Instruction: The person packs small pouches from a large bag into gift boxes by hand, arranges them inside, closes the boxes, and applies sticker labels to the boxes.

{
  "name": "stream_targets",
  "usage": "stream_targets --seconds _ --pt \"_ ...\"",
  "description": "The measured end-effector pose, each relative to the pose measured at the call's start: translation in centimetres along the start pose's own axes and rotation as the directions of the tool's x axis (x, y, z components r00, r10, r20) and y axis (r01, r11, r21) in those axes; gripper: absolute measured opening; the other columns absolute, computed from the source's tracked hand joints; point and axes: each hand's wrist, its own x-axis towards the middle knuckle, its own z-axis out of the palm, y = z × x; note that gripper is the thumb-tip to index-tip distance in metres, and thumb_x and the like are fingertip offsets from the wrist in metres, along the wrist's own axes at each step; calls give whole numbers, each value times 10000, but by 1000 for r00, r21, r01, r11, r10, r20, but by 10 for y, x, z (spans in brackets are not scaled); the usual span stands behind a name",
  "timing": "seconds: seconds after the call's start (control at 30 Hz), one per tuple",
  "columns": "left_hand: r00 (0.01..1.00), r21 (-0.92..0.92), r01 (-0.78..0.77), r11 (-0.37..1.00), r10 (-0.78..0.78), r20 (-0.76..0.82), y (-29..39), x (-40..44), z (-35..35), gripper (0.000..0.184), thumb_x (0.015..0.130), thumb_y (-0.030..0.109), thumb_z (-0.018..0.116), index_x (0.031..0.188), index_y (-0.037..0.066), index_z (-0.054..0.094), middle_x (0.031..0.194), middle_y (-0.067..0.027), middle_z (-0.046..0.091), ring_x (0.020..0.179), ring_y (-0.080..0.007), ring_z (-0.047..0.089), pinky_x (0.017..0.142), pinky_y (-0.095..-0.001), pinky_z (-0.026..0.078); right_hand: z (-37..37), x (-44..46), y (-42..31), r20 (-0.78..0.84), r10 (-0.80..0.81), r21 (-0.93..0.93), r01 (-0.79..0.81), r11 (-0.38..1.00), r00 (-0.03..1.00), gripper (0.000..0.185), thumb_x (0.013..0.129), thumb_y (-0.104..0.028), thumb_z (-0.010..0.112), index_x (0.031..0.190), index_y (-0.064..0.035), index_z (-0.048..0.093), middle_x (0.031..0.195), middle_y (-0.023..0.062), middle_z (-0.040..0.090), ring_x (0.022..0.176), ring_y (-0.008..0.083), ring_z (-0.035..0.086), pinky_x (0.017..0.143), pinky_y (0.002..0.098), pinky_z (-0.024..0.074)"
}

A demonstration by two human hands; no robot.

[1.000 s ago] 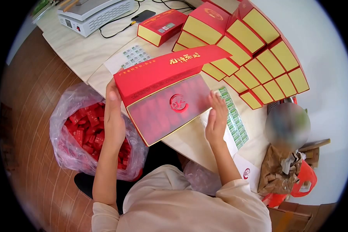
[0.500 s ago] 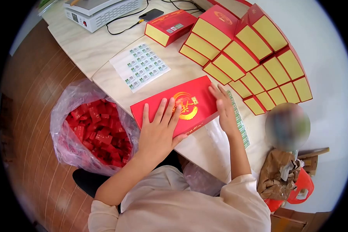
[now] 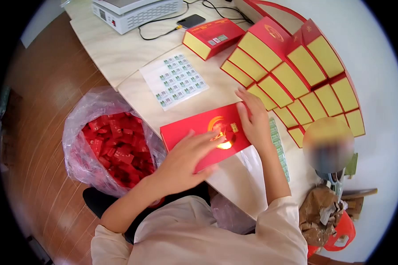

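Observation:
A red gift box [image 3: 181,128] with a gold circular emblem lies on the marbled table in front of me. Over its near left part is my left hand [image 3: 185,157], fingers stretched out and slightly blurred; whether it touches the lid I cannot tell. At the far right corner of the box is my right hand [image 3: 257,121], its thumb by the lid's edge and its fingers extended beyond it. Beyond the box lies a white sheet of small green-and-white stickers [image 3: 174,81]. A strip of similar stickers [image 3: 279,148] runs beside my right forearm.
Red boxes with yellow ends [image 3: 292,79] are stacked at the right; another box [image 3: 214,37] lies near a phone [image 3: 191,20] and cables. A white scale-like device [image 3: 135,15] stands at the back left. Below the table edge, a plastic bag [image 3: 75,145] holds red packets [image 3: 119,148].
The camera view has shifted. My left hand has turned and its fingers have shifted across the lid. My right hand has moved to the far right corner of the box.

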Motion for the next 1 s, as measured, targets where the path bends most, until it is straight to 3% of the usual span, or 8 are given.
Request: stream_targets --seconds 0.03,0.13,0.27,0.33,0.43,0.5,0.8,1.0 --pt "1000 17 8 1000 -8 -8 -8 2 -11 548 861 224 641 1356 72 461 1371 -153 471 1280 -292 442 1085 -483 285 9 15 -8 11 -66 -17 66 998 998 252 875 -98 592 1107 -3 623 1150 162 628 1089 343 568 955 423 433" --pt "923 -20 112 993 -112 -368 -44 10 -45 372 888 162 600 1233 35 546 1222 -157 564 1166 -289 526 1011 -405 382 53 60 -22 138 -212 91 201 975 967 267 825 -76 617 1080 4 624 1083 176 637 1027 342 581 877 425 470" --pt "784 185 322 929 -151 -602 -126 13 -55 398 856 180 641 1211 21 552 1233 -162 564 1165 -319 525 987 -415 406 121 106 -21 420 -189 -30 222 975 888 303 813 -53 587 1112 -17 625 1079 174 639 1002 337 592 855 422 490" --pt "806 335 336 880 -85 -586 -152 14 -48 448 848 201 657 1237 12 539 1275 -166 542 1215 -317 493 1019 -421 380 148 108 -14 539 -130 -129 234 963 832 312 811 -47 577 1118 -24 625 1085 171 640 999 335 595 853 421 495" --pt "838 482 401 779 -100 -537 -158 22 -40 580 816 276 695 1298 11 510 1379 -161 476 1322 -306 403 1093 -454 292 167 103 -10 381 -280 -40 318 947 881 303 805 -36 567 1101 -30 629 1112 155 634 1020 331 592 858 420 496" --pt "828 529 458 714 -127 -546 -156 30 -33 562 820 292 688 1286 20 531 1376 -135 488 1328 -286 399 1110 -452 254 153 101 -13 431 -171 90 147 985 886 301 792 -44 595 1091 -39 630 1137 136 623 1055 330 577 869 424 491" --pt "768 404 470 785 -138 -626 -159 34 -28 396 819 274 682 1144 50 645 1273 -92 582 1268 -250 472 1097 -423 275 150 104 -13 379 -406 103 398 911 831 211 757 -96 678 968 -82 684 968 92 645 949 295 603 810 400 503" --pt "745 419 481 770 -107 -659 -161 36 -26 354 810 233 700 1112 54 657 1251 -82 604 1256 -244 492 1080 -424 312 153 93 -18 408 -420 10 455 890 811 183 765 -120 667 940 -67 676 918 98 636 906 287 621 774 380 515"
